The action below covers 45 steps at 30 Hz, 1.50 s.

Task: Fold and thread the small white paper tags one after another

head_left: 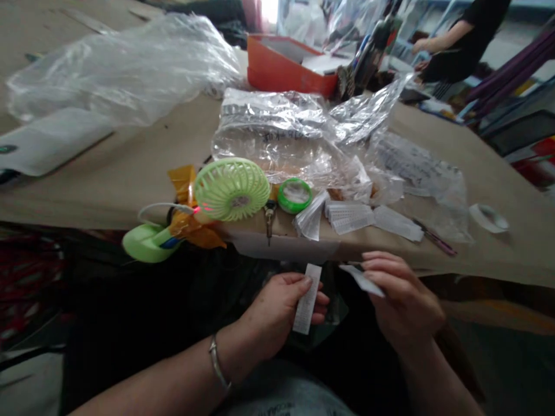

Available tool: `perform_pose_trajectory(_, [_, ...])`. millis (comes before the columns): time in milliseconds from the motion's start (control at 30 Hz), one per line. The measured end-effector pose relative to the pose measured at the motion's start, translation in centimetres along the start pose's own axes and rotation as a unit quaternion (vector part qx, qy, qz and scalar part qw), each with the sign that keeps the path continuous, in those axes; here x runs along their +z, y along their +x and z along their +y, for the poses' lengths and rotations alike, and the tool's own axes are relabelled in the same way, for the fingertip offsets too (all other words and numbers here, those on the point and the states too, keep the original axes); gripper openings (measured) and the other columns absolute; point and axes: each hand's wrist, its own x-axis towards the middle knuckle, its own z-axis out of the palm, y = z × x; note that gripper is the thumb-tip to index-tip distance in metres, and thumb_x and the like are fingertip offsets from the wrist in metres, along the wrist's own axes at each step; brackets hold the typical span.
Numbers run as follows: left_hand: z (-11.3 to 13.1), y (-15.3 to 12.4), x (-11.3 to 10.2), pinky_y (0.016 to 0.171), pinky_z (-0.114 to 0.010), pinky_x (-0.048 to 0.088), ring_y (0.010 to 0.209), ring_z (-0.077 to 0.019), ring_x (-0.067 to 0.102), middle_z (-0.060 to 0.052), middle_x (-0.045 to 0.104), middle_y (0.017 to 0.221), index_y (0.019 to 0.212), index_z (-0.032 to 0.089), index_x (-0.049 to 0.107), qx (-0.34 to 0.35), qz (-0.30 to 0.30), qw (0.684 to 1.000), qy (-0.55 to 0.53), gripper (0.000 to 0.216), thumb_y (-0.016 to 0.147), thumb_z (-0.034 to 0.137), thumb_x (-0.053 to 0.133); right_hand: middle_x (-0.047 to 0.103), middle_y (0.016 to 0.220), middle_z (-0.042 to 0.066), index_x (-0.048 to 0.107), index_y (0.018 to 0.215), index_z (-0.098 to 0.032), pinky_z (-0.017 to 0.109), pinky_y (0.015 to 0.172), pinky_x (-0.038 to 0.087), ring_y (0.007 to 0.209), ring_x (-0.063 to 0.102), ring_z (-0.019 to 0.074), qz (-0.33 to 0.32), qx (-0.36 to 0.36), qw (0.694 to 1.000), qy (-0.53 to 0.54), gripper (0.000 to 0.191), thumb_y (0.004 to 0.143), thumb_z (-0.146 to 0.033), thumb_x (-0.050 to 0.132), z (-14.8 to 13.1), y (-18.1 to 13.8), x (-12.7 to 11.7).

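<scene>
Now left fingers (298, 286) pinch a flat, rectangular strip (306, 309).

Matt, smooth paper is suggested by the held strips (307, 306), and a similar pale finish, with a faint sheen, is shown by the fanned strips (349, 216). The counter (143, 138) is faced in a dull brown, paper-like covering. Strong glints are thrown back by the creased clear plastic of the middle bag (273, 138); the large bag (125, 69) is made of softer-looking, wrinkled film. The fan (232, 193) is moulded in ribbed plastic, and its base (147, 242) in smoother plastic. Crinkled, glossy, translucent film is seen in the amber sheet (202, 229). Polished metal is suggested by the bracelet (216, 363), matt cardboard by the orange box (284, 82).
</scene>
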Motion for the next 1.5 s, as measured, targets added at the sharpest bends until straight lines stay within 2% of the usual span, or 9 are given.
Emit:
perform_pose_trajectory(100, [0.1, -0.3, 0.0, 0.054, -0.022, 0.044, 0.056, -0.0107, 0.058, -0.006, 0.066, 0.069, 0.078, 0.009, 0.068, 0.037, -0.03, 0.997, -0.058, 0.018, 0.076, 0.027, 0.067, 0.069, 0.091, 0.003, 0.064, 0.096, -0.025, 0.044, 0.088, 0.051, 0.099, 0.063, 0.0207, -0.109, -0.076, 0.991, 0.027, 0.017, 0.084, -0.015, 0.057, -2.2, -0.4, 3.1])
perform_pose_trajectory(200, [0.2, -0.5, -0.2, 0.058, -0.019, 0.041, 0.062, -0.0099, 0.057, -0.005, 0.067, 0.071, 0.073, 0.009, 0.069, 0.071, -0.044, 0.992, -0.098, 0.015, 0.068, 0.023, 0.073, 0.07, 0.091, 0.002, 0.065, 0.094, -0.024, 0.041, 0.093, 0.048, 0.103, 0.062, 0.0178, -0.145, -0.116, 0.982, 0.023, 0.018, 0.087, -0.012, 0.054, -2.7, -1.2, 5.2])
perform_pose_trajectory(267, [0.3, -0.6, -0.5, 0.059, -0.02, 0.041, 0.064, -0.0105, 0.058, -0.005, 0.067, 0.072, 0.073, 0.01, 0.07, 0.072, -0.048, 0.991, -0.104, 0.015, 0.067, 0.023, 0.073, 0.07, 0.092, 0.002, 0.066, 0.093, -0.023, 0.04, 0.096, 0.046, 0.107, 0.06, 0.0177, -0.157, -0.133, 0.979, 0.014, 0.02, 0.088, -0.011, 0.051, -2.7, -1.5, 5.6])
perform_pose_trajectory(433, [0.4, -0.4, -1.0, 0.051, -0.022, 0.037, 0.053, -0.0099, 0.054, -0.003, 0.064, 0.063, 0.078, 0.009, 0.07, 0.033, -0.028, 0.996, -0.08, 0.016, 0.072, 0.024, 0.068, 0.067, 0.096, 0.0, 0.067, 0.091, -0.028, 0.044, 0.094, 0.045, 0.104, 0.056, 0.0204, -0.115, -0.128, 0.984, -0.051, 0.018, 0.084, -0.013, 0.06, -2.9, -0.8, 4.3])
perform_pose_trajectory(567, [0.3, -0.2, -1.0, 0.054, -0.025, 0.039, 0.051, -0.0113, 0.055, -0.004, 0.063, 0.06, 0.076, 0.008, 0.069, 0.001, -0.031, 0.998, -0.051, 0.015, 0.072, 0.022, 0.067, 0.066, 0.093, -0.001, 0.066, 0.092, -0.033, 0.045, 0.09, 0.048, 0.1, 0.055, 0.0208, -0.078, -0.104, 0.989, -0.064, 0.023, 0.078, -0.015, 0.068, -3.2, 0.3, 3.4])
perform_pose_trajectory(733, [0.3, -0.1, -1.1, 0.053, -0.023, 0.036, 0.053, -0.0104, 0.055, -0.003, 0.063, 0.062, 0.073, 0.009, 0.069, 0.014, -0.054, 0.996, -0.076, 0.008, 0.067, 0.013, 0.065, 0.068, 0.095, 0.0, 0.066, 0.092, -0.027, 0.044, 0.093, 0.046, 0.103, 0.057, 0.02, -0.137, -0.129, 0.982, -0.024, 0.018, 0.082, -0.012, 0.061, -3.0, -0.3, 4.7])
perform_pose_trajectory(867, [0.5, 0.0, -1.3, 0.054, -0.022, 0.037, 0.058, -0.0118, 0.058, -0.003, 0.064, 0.064, 0.073, 0.01, 0.068, 0.031, -0.031, 0.994, -0.104, 0.009, 0.069, 0.017, 0.066, 0.07, 0.096, 0.003, 0.065, 0.091, -0.022, 0.042, 0.096, 0.044, 0.105, 0.059, 0.0196, -0.172, -0.117, 0.978, -0.013, 0.016, 0.087, -0.011, 0.054, -3.0, -1.7, 5.9])
perform_pose_trajectory(1200, [0.2, 0.1, -1.6, 0.053, -0.019, 0.038, 0.061, -0.01, 0.058, -0.006, 0.067, 0.071, 0.081, 0.008, 0.07, 0.051, -0.013, 0.993, -0.107, 0.015, 0.076, 0.019, 0.063, 0.071, 0.099, 0.004, 0.064, 0.089, -0.019, 0.044, 0.105, 0.035, 0.11, 0.06, 0.0218, -0.159, -0.08, 0.983, -0.044, 0.015, 0.087, -0.01, 0.052, -4.0, -2.2, 6.3])
perform_pose_trajectory(1500, [-0.2, 0.0, -1.9, 0.053, -0.019, 0.039, 0.059, -0.0087, 0.057, -0.005, 0.067, 0.07, 0.077, 0.01, 0.069, 0.048, -0.024, 0.991, -0.126, 0.021, 0.075, 0.03, 0.069, 0.071, 0.1, 0.005, 0.063, 0.092, -0.018, 0.042, 0.103, 0.036, 0.107, 0.061, 0.0209, -0.163, -0.07, 0.984, -0.032, 0.016, 0.085, -0.007, 0.053, -4.3, -2.0, 6.6])
